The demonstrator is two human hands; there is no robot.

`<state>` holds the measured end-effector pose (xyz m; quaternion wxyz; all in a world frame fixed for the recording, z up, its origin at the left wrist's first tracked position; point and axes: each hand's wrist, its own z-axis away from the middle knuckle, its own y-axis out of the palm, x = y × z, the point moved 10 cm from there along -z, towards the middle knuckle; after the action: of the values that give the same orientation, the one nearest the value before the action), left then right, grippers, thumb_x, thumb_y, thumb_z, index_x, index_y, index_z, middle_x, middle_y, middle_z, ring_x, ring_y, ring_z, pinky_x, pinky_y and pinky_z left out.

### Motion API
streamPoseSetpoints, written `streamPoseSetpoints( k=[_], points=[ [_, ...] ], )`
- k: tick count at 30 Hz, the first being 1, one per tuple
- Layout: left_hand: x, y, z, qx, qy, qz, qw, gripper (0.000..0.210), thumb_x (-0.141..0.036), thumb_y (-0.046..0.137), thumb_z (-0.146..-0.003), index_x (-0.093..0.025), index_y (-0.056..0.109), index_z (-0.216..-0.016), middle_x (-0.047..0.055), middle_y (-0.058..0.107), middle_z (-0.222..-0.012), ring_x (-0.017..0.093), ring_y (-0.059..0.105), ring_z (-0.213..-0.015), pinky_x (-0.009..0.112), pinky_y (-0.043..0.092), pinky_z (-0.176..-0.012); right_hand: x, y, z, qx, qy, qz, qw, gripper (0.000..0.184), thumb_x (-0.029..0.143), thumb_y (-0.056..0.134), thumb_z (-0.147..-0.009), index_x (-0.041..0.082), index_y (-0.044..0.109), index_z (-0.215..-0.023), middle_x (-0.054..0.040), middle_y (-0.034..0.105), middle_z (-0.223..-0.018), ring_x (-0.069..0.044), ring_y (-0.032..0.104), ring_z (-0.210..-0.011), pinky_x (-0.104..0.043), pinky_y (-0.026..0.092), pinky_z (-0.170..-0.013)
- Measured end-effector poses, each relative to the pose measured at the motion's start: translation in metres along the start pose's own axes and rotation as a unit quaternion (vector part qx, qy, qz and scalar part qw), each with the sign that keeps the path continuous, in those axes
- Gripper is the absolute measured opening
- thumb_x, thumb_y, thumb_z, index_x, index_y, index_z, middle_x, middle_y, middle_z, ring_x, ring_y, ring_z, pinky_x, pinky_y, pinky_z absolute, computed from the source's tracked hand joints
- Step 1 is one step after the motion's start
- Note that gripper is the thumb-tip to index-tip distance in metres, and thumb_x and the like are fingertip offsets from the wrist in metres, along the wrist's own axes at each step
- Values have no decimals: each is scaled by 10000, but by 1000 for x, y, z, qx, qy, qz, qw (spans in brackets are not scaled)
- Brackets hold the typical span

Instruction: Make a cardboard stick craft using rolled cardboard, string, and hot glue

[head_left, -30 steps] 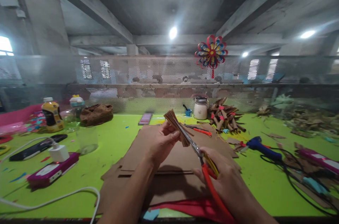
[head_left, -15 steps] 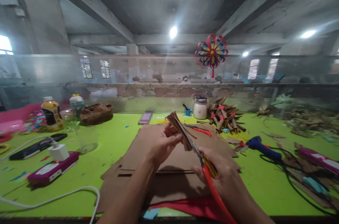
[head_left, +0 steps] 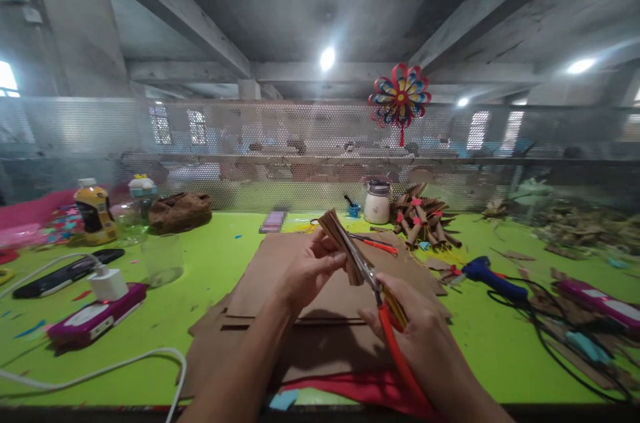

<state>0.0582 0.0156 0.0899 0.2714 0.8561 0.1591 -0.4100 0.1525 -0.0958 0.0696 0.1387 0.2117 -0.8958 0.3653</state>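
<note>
Pinching a bundle of brown paper strips (head_left: 332,228) between thumb and fingers, a person's left hand (head_left: 307,269) steadied it above brown paper sheets (head_left: 260,276) stacked by the middle of the near edge of a green worktop (head_left: 200,269), while the right hand (head_left: 417,326), wrapped around the handles of red-handled scissors (head_left: 373,279), held the blades against the bundle's side. Near the worktop's far edge, a lidded jar (head_left: 377,204) stood beside a pile of rolled paper tubes (head_left: 423,219), and a blue glue gun (head_left: 493,276) lay toward the right edge.
</note>
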Motion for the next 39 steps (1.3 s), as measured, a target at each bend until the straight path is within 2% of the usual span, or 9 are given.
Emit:
streamPoseSetpoints(
  k=[6,11,16,22,31,39],
  points=[
    [3,1,0,-3,-12,-10,1000,395,-138,705,-679,-197,587,-1051,31,618,-812,133,558,-733,260,405,-690,-5,7,-4,12,6,-9,1000,388,390,571,-781,187,546,-1111,-69,655,-858,-195,618,-734,-294,490,-664],
    [4,-1,1,-29,-18,1,999,373,-134,737,-638,-191,615,-985,23,618,-794,130,553,-729,254,403,-688,-3,6,-4,12,10,-11,1000,384,405,559,-793,196,552,-1116,-61,655,-836,-186,616,-695,-276,485,-622],
    [3,2,0,-5,-15,1,1000,411,-140,712,-675,-213,602,-1064,40,637,-848,147,568,-781,274,407,-733,-7,9,-4,1,7,-10,1000,379,416,559,-796,192,561,-1101,-65,670,-840,-190,626,-692,-282,493,-632],
    [6,-2,0,-14,-24,2,1000,459,-131,725,-655,-218,598,-1088,36,628,-839,140,551,-758,265,403,-712,-6,6,-1,-23,10,0,1000,374,420,550,-799,183,570,-1088,-82,684,-867,-204,643,-707,-289,502,-628],
    [7,0,1,-11,-16,-23,1000,347,-131,729,-649,-177,620,-975,34,615,-803,139,553,-752,264,404,-710,-6,4,-5,-20,-2,8,1000,363,409,557,-795,196,555,-1090,-59,675,-802,-189,633,-658,-287,495,-618],
    [10,3,1,3,-21,-28,999,343,-137,719,-663,-169,607,-986,49,636,-850,149,569,-792,281,416,-747,-2,1,-7,-32,2,14,999,376,416,567,-793,191,572,-1093,-78,688,-854,-205,649,-690,-293,499,-598]
  ],
)
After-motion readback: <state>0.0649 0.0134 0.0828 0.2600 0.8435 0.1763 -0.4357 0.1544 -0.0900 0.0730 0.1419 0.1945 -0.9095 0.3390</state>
